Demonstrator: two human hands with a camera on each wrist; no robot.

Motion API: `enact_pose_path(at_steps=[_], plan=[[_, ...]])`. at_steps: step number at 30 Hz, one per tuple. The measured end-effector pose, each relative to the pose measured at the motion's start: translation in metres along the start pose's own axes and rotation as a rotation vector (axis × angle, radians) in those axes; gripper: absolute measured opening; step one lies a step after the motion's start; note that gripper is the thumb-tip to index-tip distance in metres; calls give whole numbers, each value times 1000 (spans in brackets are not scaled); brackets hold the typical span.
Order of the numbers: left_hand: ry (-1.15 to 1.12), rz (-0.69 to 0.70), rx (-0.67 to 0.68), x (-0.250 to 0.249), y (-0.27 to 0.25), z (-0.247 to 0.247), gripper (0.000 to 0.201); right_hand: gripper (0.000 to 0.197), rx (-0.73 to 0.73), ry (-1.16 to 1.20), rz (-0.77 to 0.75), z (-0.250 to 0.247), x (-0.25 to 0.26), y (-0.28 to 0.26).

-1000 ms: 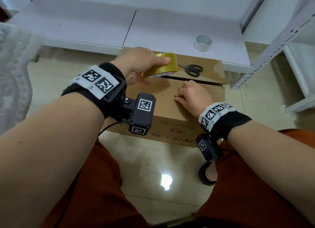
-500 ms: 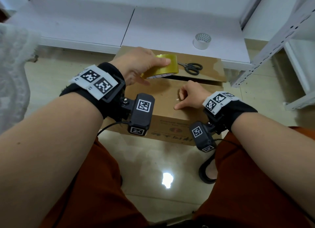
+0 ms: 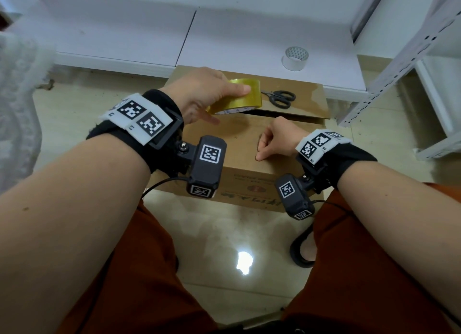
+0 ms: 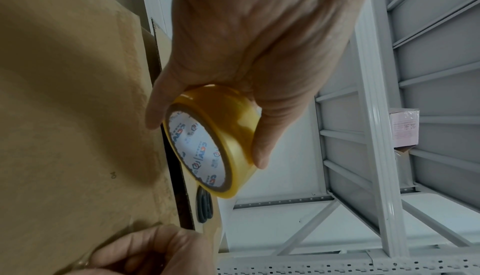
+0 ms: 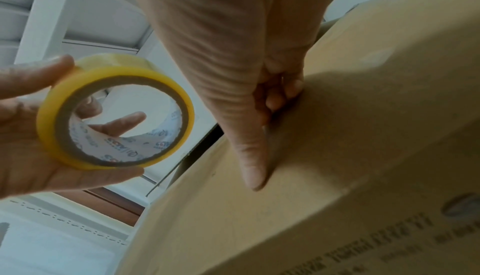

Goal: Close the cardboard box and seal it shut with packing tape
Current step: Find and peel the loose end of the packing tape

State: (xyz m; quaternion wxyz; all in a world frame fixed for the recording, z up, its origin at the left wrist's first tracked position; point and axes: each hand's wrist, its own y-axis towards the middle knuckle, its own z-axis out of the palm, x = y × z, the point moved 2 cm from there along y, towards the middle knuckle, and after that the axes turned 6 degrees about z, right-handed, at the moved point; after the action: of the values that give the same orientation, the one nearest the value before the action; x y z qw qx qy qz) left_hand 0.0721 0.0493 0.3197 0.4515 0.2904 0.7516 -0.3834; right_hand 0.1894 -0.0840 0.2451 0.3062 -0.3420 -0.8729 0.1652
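The right hand (image 3: pixel 274 140), right of centre in the head view, has rolled over in the last second: a second ago its back faced up with the knuckles flat on the near flap, and now the fingers are curled in and the thumb tip presses the cardboard, as if pinning something down. The left hand (image 3: pixel 207 94) has barely moved; it still grips the yellow tape roll (image 3: pixel 237 96) between thumb and fingers, above the middle of the cardboard box (image 3: pixel 239 139), which sits at the centre of the frame. I judge that the free tape end is being anchored on the flap before a strip is drawn across the seam, which still shows as a dark open gap. Whether the right hand actually pinches tape is hard to tell; the right wrist view shows curled fingers against the flap but no clear film. The scissors (image 3: pixel 280 98) lie on the far flap, and a second, pale roll (image 3: pixel 295 58) rests on the white boards at upper right. The box's inside is hidden.
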Motion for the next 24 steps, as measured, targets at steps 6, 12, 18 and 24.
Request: enact_pose_path(at_steps=[6, 12, 18, 24], plan=[[6, -5, 8, 1, 0, 0, 28, 29, 56, -63, 21, 2, 2, -2], [10, -8, 24, 0, -1, 1, 26, 24, -40, 80, 2, -8, 1, -5], [5, -24, 58, 1, 0, 2, 24, 24, -157, 84, -14, -11, 7, -4], [-23, -27, 59, -1, -2, 3, 22, 18, -549, 362, -48, -34, 17, 0]])
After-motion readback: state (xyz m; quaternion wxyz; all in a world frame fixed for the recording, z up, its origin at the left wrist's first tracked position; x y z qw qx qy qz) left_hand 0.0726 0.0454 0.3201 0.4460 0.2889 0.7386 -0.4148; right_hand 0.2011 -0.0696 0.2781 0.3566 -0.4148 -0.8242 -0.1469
